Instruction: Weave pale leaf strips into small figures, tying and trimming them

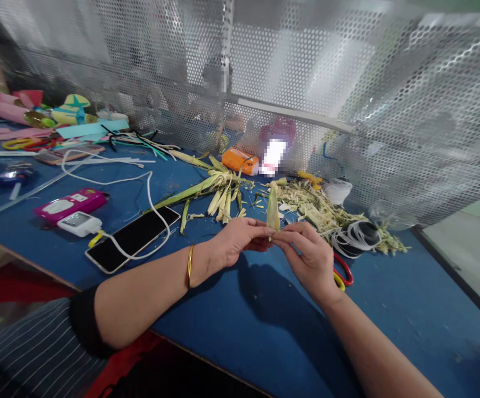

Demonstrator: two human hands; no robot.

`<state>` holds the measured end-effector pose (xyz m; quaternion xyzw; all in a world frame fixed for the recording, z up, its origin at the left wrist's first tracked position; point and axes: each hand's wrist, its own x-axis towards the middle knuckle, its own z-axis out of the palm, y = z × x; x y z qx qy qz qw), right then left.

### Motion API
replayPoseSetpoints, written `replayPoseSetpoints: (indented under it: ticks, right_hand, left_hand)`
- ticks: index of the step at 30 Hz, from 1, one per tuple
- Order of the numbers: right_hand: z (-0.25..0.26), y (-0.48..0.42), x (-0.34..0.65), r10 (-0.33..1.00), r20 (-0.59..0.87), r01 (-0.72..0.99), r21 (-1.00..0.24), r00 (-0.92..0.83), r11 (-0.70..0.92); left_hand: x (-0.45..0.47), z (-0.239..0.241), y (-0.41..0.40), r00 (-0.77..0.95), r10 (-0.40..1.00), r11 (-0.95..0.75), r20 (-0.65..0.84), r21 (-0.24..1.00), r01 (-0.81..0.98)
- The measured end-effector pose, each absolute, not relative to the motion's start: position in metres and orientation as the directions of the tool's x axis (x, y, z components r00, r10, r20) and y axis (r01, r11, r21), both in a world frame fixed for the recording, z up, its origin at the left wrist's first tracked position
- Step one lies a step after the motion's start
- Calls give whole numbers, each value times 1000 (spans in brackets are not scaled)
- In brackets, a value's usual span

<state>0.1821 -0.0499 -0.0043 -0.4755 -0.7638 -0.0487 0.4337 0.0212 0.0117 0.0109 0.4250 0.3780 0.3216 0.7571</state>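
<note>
Between my two hands, above the blue table (223,309), a pale green folded leaf strip (273,207) stands with its pointed end up. My left hand (246,240) pinches its lower end from the left, fingers closed. From the right, my right hand (306,251) pinches the same end between thumb and fingertips. The fingertips nearly meet, and the exact grip at the base is partly hidden. Behind the hands lies a bundle of green and yellowish leaves (219,185). Scissors with red and yellow handles (344,271) lie partly behind my right hand.
Leaf scraps (310,204) are heaped at the right, beside a spool of white cord (355,239). At the left lie a black-screened phone (134,237), a white cable (151,193) and a magenta case (72,205). An orange pack (240,161) rests by the perforated metal screen (289,66).
</note>
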Motion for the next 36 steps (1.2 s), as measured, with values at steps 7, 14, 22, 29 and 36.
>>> replayPoseSetpoints:
  ticks: [7,14,22,29,36]
  right_hand:
    - [4,-49,175,768,640,719,-538,8,440]
    - [5,-49,171,876,459,578,-759,149,300]
    - [6,-49,170,908,340,512,-840,245,176]
    - [3,-46,173,936,259,292,-938,239,185]
    - [-3,-44,172,933,247,171,-963,264,206]
  left_hand:
    - [26,11,7,445,871,313,-210,934,-170]
    - [28,10,5,448,890,191,-88,963,-190]
    - [26,8,6,489,872,108,-34,986,-123]
    - [26,4,9,457,890,42,11,994,-105]
    - [25,5,7,465,885,-5,17,1000,-27]
